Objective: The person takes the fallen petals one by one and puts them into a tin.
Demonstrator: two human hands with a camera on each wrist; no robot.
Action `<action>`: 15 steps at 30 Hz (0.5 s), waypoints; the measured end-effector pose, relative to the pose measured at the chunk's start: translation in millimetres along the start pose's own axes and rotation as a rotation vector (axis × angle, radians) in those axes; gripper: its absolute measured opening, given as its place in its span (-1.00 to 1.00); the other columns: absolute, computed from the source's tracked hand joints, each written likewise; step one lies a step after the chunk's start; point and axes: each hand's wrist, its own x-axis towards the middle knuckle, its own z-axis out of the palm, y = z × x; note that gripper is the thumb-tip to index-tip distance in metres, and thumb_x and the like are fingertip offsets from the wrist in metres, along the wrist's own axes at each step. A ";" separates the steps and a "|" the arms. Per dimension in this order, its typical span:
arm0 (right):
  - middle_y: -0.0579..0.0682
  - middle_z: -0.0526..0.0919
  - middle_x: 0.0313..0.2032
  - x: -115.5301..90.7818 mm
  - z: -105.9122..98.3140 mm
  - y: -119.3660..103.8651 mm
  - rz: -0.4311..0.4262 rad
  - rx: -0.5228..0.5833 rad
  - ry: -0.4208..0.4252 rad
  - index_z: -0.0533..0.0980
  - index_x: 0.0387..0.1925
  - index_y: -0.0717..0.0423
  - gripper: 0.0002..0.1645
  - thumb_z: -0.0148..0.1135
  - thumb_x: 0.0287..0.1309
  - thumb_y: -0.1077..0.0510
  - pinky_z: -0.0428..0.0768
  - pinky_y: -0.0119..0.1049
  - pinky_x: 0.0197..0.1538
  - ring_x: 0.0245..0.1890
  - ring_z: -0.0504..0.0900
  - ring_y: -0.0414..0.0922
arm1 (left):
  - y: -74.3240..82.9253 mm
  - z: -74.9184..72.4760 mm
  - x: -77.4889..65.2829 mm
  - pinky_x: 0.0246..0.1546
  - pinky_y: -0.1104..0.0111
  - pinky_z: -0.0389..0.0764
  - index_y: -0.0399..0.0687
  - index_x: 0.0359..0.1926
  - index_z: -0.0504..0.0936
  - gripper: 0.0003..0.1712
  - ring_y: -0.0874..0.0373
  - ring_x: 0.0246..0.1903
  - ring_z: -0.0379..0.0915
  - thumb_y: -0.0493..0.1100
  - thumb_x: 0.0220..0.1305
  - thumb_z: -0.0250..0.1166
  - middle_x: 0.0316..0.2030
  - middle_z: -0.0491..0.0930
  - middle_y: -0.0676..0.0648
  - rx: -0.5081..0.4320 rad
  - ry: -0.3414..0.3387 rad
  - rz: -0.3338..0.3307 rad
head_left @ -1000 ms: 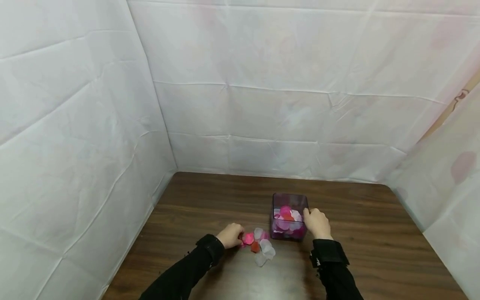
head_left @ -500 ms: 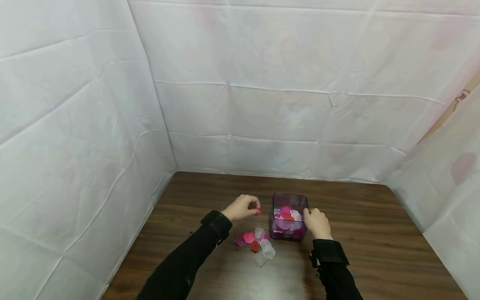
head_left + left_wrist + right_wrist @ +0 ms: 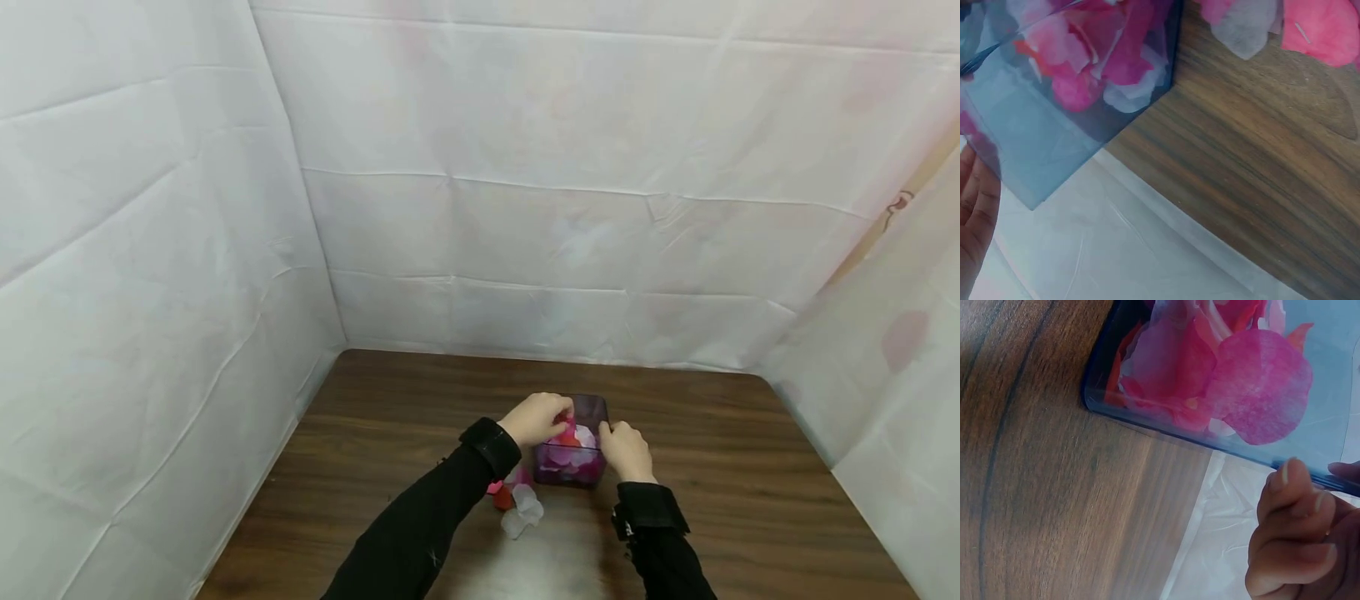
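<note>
A see-through purple plastic box (image 3: 570, 476) stands on the table with pink, white and red artificial flower petals (image 3: 1172, 369) inside. My left hand (image 3: 534, 419) is over the box's left side, pinching a pink petal (image 3: 566, 430) at its fingertips. In the left wrist view, only part of the left hand (image 3: 975, 212) shows at the left edge. My right hand (image 3: 627, 452) grips the box's right rim, thumb at the edge and fingers (image 3: 1291, 556) curled on the outside. Loose white petals (image 3: 522, 511), with pink and red ones, lie left of the box, partly hidden by the left sleeve.
The brown wood-grain table (image 3: 750, 500) carries the box and the loose petals. White sheeting (image 3: 480, 233) hangs along its back, left and right edges. Both forearms wear black sleeves with dark wrist bands.
My left hand has picked a pink petal from the loose group, lifted it and carried it right, over the box. The right hand keeps its grip on the rim. The head view has shifted slightly.
</note>
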 end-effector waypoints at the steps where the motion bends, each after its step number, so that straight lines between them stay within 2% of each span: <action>1: 0.44 0.59 -0.16 0.7 0.1 0.5 -0.002 -0.001 0.002 0.54 -0.22 0.40 -0.44 -0.23 0.32 0.01 0.50 0.03 -0.30 -0.22 0.59 0.28 | 0.5 0.2 -0.5 -0.17 0.56 0.48 -0.06 -0.16 0.58 -0.83 0.27 -0.26 0.48 -0.21 0.20 0.29 -0.21 0.61 0.01 0.003 -0.012 0.001; 3: 0.42 0.60 -0.18 1.8 -0.1 1.7 0.003 -0.001 0.000 0.54 -0.21 0.42 -0.44 -0.24 0.32 0.01 0.50 0.01 -0.30 -0.26 0.60 0.25 | -0.5 1.4 -2.0 0.04 0.45 0.47 -0.04 -0.01 0.56 -0.68 0.17 -0.02 0.47 -0.19 0.20 0.30 -0.01 0.56 -0.06 -0.001 -0.028 0.000; 6: 0.45 0.58 -0.14 2.7 -0.4 4.3 0.001 -0.006 0.007 0.52 -0.13 0.44 -0.42 -0.24 0.32 0.02 0.51 0.05 -0.26 -0.22 0.59 0.29 | -7.1 3.3 -6.3 0.22 0.30 0.37 0.02 0.17 0.45 -0.52 0.03 0.25 0.28 -0.15 0.22 0.29 0.23 0.38 -0.11 -0.046 -0.018 -0.021; 10: 0.47 0.55 -0.07 4.0 0.1 7.3 0.001 -0.009 0.014 0.50 -0.07 0.45 -0.41 -0.25 0.31 0.02 0.51 0.12 -0.20 -0.13 0.55 0.36 | -25.2 2.7 -19.4 0.23 0.19 0.35 0.02 0.24 0.37 -0.48 -0.04 0.30 0.19 -0.12 0.27 0.24 0.27 0.30 -0.13 -0.157 0.016 -0.070; 15: 0.48 0.54 -0.06 6.0 -1.1 8.4 -0.003 -0.016 0.016 0.48 -0.05 0.46 -0.40 -0.26 0.31 0.01 0.51 0.14 -0.16 -0.11 0.54 0.37 | -57.2 6.8 -49.1 0.22 0.12 0.36 -0.08 0.25 0.34 -0.43 -0.05 0.25 0.25 -0.06 0.26 0.24 0.21 0.34 -0.14 -0.304 0.050 -0.133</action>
